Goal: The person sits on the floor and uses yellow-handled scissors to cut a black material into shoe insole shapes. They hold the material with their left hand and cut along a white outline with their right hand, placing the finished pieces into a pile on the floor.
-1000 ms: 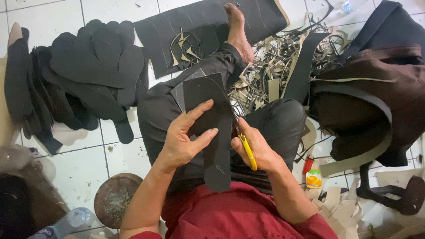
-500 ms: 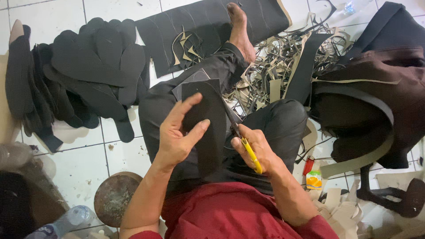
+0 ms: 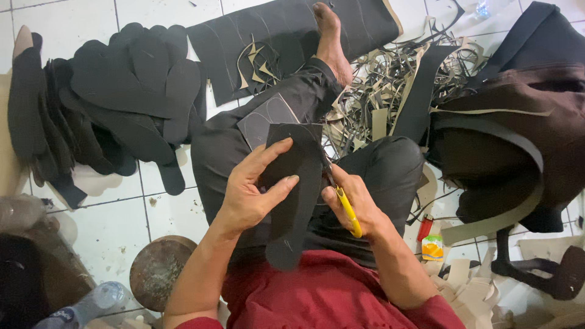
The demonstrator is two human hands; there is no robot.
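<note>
Sole piece [image 3: 292,201]: long axis held toward the body, pinched by left hand [image 3: 253,195] fingers.
Scissors [image 3: 344,204]: gripped by right hand [image 3: 356,204], touching its right edge.

White tiled floor [image 3: 109,225]. Stack of black sole-shaped cut-outs [image 3: 122,91] lies at left. Heap of tan and black offcut strips [image 3: 396,79] sits at upper right, beside a dark brown sheet [image 3: 518,134]. Round rusty disc [image 3: 158,271] and clear plastic bottle [image 3: 91,301] at lower left.

Shoe workshop: cut soles [image 3: 131,79] piled, scraps [image 3: 390,79] on tile floor [image 3: 109,225].
</note>
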